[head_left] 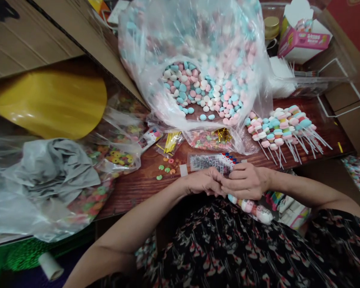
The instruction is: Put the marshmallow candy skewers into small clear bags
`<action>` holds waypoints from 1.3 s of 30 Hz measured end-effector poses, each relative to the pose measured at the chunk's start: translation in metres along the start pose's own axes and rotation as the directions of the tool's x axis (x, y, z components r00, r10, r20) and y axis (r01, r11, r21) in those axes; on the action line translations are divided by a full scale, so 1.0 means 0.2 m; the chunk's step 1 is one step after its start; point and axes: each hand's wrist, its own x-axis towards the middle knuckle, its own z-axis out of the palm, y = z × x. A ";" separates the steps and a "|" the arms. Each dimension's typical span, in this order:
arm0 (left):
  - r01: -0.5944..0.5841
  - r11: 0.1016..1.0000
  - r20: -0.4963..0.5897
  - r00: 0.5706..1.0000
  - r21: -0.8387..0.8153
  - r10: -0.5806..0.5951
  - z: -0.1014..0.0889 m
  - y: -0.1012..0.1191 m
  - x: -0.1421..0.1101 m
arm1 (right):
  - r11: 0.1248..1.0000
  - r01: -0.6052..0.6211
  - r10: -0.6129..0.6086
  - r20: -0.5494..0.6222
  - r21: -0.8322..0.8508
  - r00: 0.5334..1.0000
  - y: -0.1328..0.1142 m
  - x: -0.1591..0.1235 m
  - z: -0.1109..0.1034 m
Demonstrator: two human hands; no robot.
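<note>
Both my hands meet at the table's front edge. My left hand (204,182) has its fingers closed against the fingers of my right hand (246,180); what the left pinches is hidden between them. Out from under my right hand, pointing down and to the right, comes a candy skewer (252,209) of pink, white, blue and orange pieces in a clear wrapper. My right fingers are curled around its upper end. Just beyond my hands lies a stack of printed clear bags (208,161) on the table.
A big clear bag of pastel candies (198,36) stands open at the back. Several candy skewers (283,128) lie at right, near a clear plastic bin (345,76). Ring candies (167,169) and yellow twist ties (171,142) lie left of centre. A grey cloth (57,168) rests on bags at left.
</note>
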 end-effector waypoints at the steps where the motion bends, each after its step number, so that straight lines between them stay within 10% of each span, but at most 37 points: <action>1: 0.002 1.000 0.004 1.000 -0.006 -0.002 -0.01 -0.01 0.01 | 1.000 -0.001 -0.001 0.059 0.023 0.998 0.01 0.00 0.00; 5: -0.025 0.999 0.019 0.999 -0.027 0.026 -0.04 -0.02 0.01 | 0.994 -0.077 0.062 0.201 0.072 0.978 0.04 -0.01 0.00; 22: -0.067 0.994 0.312 0.949 0.086 0.037 -0.05 -0.01 0.03 | 0.975 0.054 -0.086 0.141 0.216 0.986 0.07 0.04 -0.01; 32: -0.154 0.942 0.146 0.983 0.298 0.115 -0.07 0.11 -0.06 | 0.938 -0.172 0.079 0.299 0.301 0.951 0.04 0.06 -0.01; 39: -0.264 0.657 0.013 0.933 0.706 0.361 -0.04 0.34 -0.22 | 0.920 -0.309 0.183 0.432 0.242 0.883 0.18 0.15 -0.07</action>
